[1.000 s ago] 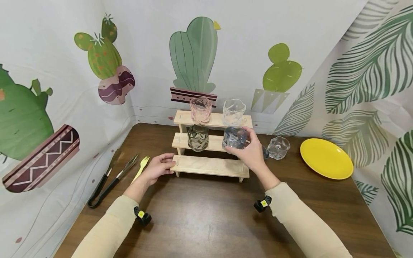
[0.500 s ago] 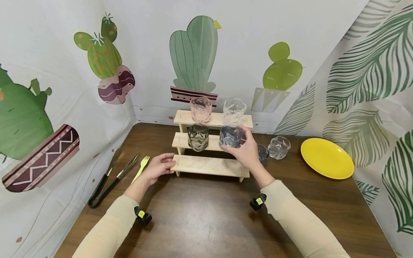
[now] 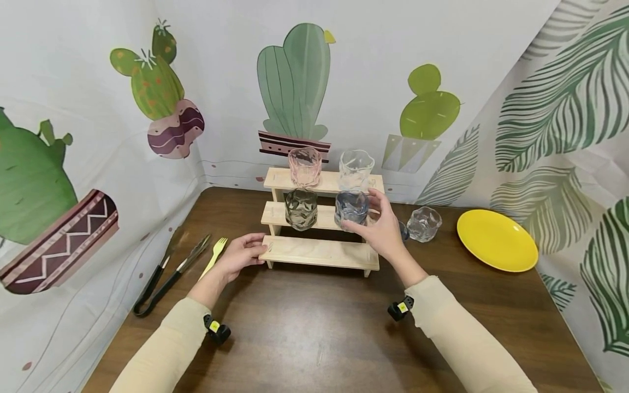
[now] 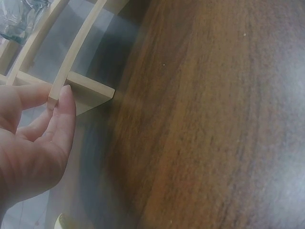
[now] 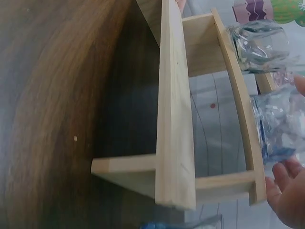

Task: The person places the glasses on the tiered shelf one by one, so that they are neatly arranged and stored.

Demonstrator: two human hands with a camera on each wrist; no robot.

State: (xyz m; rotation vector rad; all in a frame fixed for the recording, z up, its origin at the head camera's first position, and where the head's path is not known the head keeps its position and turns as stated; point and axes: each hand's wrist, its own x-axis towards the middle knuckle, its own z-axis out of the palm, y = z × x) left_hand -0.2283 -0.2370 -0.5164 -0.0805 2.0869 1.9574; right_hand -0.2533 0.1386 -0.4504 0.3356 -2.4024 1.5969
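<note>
The right hand (image 3: 385, 229) curves loosely around a blue glass tumbler (image 3: 351, 210), thumb in front and fingers at its right side, spread a little wider than the glass; no tight grip shows, and whether every fingertip touches cannot be told. Just to that hand's left, the tumbler stands upright on the middle shelf of a three-tier wooden stand (image 3: 319, 252). The left hand (image 3: 241, 256) pinches the left end of the lowest shelf, thumb above and fingers underneath, apparently steadying it.

The step in hand looks like settling the blue tumbler in place. From here the move calls for thumb and fingers to clear the glass outward, without tipping it, while the left hand holds the stand firm.

Farther left of the right hand, a smoky grey tumbler (image 3: 301, 210) shares the middle shelf. Above and behind, a clear tumbler (image 3: 357, 172) and a pink tumbler (image 3: 305, 168) stand on the top shelf, limiting room for the fingers. Just right of the right hand, a second blue tumbler (image 3: 404, 231) is mostly hidden by it, so a sideways withdrawal could knock it; next come a clear faceted tumbler (image 3: 425, 224) and a yellow plate (image 3: 497, 240). Left of the left hand lie a yellow fork (image 3: 216, 255) and black-handled tongs (image 3: 172, 279).
</note>
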